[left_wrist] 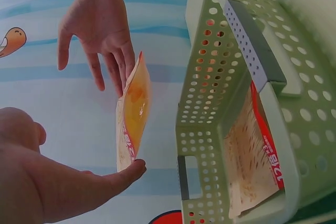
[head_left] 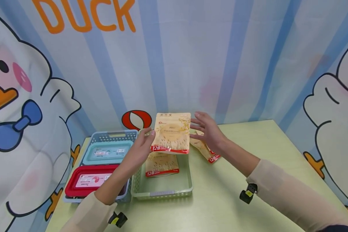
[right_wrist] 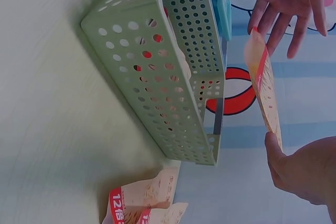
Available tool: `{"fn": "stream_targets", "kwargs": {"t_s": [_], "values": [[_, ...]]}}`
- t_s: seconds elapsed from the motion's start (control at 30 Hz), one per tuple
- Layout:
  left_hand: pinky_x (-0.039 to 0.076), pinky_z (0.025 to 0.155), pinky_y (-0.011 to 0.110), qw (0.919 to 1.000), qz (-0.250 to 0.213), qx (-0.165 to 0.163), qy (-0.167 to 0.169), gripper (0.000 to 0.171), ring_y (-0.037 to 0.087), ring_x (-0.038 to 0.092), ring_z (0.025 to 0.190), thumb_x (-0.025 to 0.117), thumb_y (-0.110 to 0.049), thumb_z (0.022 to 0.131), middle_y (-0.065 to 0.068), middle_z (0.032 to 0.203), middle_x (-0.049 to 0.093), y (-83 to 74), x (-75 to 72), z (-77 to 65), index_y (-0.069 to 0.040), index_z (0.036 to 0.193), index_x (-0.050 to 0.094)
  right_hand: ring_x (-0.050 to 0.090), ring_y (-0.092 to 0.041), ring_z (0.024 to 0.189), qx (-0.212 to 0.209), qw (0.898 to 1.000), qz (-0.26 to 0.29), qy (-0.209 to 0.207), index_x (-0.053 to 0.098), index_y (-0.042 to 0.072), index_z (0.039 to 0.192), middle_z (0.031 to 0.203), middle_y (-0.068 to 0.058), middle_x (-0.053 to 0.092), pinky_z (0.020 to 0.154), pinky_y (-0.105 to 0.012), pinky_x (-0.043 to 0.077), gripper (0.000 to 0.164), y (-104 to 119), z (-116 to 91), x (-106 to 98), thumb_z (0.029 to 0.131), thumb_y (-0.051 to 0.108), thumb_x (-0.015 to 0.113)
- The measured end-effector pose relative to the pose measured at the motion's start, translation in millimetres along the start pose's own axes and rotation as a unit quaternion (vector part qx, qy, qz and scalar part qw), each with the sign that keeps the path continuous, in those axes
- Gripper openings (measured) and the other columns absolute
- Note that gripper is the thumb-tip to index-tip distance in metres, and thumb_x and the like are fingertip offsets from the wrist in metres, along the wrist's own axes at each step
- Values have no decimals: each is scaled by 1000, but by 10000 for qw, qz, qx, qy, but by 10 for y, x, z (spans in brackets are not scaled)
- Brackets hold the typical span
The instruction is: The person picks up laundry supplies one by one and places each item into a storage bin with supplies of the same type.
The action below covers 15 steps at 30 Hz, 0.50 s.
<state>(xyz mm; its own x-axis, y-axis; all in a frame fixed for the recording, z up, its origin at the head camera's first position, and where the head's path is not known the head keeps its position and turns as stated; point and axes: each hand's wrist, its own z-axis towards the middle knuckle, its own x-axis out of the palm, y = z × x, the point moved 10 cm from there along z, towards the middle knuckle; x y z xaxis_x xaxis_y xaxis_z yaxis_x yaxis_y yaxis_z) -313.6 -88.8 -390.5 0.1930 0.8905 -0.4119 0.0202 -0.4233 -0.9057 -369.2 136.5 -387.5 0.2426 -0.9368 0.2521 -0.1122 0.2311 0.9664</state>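
A flat beige pouch (head_left: 172,132) with a red bottom band hangs upright between both hands, just above the green basket (head_left: 142,194). My left hand (head_left: 139,148) touches its left edge, fingers extended. From the other side, my right hand (head_left: 210,132) has spread, straight fingers with tips right at the right edge. Seen edge-on, the pouch bulges slightly in the left wrist view. Inside the basket lies a similar pouch (head_left: 162,166), partly covered in the head view by the raised one. Similar pouches (head_left: 203,149) lie on the table, partly behind my right hand.
Left of the green basket stands a blue basket (head_left: 114,134) with a turquoise-lidded box (head_left: 108,153) and a red-lidded box (head_left: 78,190). A wall sheet (head_left: 191,64) with ducks and stripes rises behind the pale green table (head_left: 249,138).
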Motion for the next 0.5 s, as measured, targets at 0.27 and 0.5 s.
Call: {"fn": "stream_targets", "kwargs": {"t_s": [0.27,0.5], "values": [[29,110,64,9994,198,-272,13,90,33,30,145,39,-77,90,8,159,28,31,-63,-18,-23,158,16,38,-35,139,-74,10000,-38,47,24,13,153,155,-17,33,105,-55,42,72,-30,35,116,98,47,56],[29,111,64,9990,47,-441,55,91,33,29,145,43,-75,91,9,158,29,79,-51,-52,-20,158,15,38,-35,139,-43,10000,-64,31,30,13,151,155,-17,34,105,-55,42,65,-129,127,201,99,44,55]]}}
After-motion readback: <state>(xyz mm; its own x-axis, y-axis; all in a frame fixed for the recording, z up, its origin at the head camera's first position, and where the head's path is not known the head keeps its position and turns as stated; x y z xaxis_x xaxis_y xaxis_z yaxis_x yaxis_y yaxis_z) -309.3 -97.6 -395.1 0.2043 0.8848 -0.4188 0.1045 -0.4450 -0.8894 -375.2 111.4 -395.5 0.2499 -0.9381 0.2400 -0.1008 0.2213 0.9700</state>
